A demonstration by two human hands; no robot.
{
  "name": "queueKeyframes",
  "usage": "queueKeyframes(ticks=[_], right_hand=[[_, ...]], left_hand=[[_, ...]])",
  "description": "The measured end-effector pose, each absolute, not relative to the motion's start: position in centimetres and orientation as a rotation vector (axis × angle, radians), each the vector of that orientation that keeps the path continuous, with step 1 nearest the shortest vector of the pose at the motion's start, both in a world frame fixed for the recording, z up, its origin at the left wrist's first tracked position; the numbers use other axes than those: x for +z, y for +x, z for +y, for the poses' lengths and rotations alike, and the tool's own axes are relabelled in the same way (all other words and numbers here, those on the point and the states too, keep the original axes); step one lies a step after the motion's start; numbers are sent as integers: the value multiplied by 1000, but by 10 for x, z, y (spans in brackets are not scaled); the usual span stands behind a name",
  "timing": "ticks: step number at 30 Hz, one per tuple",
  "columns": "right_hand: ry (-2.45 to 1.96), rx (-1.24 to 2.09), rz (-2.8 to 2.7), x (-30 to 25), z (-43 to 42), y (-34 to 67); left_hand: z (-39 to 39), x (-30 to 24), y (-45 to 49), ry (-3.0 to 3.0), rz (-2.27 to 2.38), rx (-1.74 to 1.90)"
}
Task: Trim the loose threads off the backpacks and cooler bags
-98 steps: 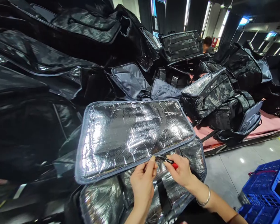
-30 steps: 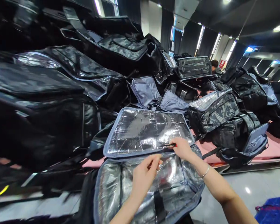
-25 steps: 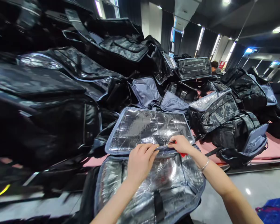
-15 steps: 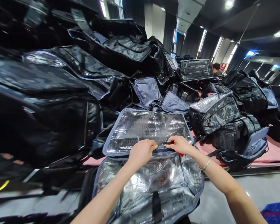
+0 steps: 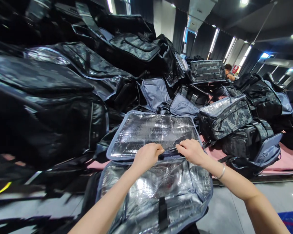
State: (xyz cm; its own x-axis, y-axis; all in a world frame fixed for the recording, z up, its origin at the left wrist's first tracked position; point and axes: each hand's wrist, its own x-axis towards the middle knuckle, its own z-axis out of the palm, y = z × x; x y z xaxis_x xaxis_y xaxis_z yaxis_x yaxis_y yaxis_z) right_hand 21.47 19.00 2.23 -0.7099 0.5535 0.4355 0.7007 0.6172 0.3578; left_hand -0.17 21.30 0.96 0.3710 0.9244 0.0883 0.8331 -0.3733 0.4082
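Note:
An insulated bag [image 5: 146, 185] stands open in front of me, lined with crinkled silver foil. Its foil-lined lid [image 5: 158, 128], edged in grey-blue binding, is folded back away from me. My left hand [image 5: 147, 155] is closed in a pinch at the seam between lid and body; what its fingertips hold is too small to make out. Just to the right, my right hand [image 5: 191, 151] is also closed, fingertips pointing left, over the same seam. Its palm is hidden, and no red handle shows there now. A black strap [image 5: 163, 214] lies inside the bag.
Black and camouflage bags are heaped at left [image 5: 44, 107] and behind. More camouflage backpacks [image 5: 230, 117] lie at right on a pink surface [image 5: 288, 159]. A person [image 5: 229, 73] is far back. Blue material [image 5: 291, 221] sits on the floor at lower right.
My right hand has turned over, palm down; the red-handled cutting tool seen in it before is out of sight. My left hand has stayed at the seam. The view has shifted slightly.

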Motion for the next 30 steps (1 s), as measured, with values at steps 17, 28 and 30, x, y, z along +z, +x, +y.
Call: queueKeyframes(ticks=[17, 28, 30], right_hand=[[-1070, -727, -2859, 57, 188, 206], [-917, -556, -3053, 65, 217, 208], [-908, -504, -3059, 63, 219, 208]], left_hand=[[214, 6, -1, 2375, 1525, 446], [214, 7, -3, 2381, 1539, 412], [214, 7, -3, 2380, 1537, 405]])
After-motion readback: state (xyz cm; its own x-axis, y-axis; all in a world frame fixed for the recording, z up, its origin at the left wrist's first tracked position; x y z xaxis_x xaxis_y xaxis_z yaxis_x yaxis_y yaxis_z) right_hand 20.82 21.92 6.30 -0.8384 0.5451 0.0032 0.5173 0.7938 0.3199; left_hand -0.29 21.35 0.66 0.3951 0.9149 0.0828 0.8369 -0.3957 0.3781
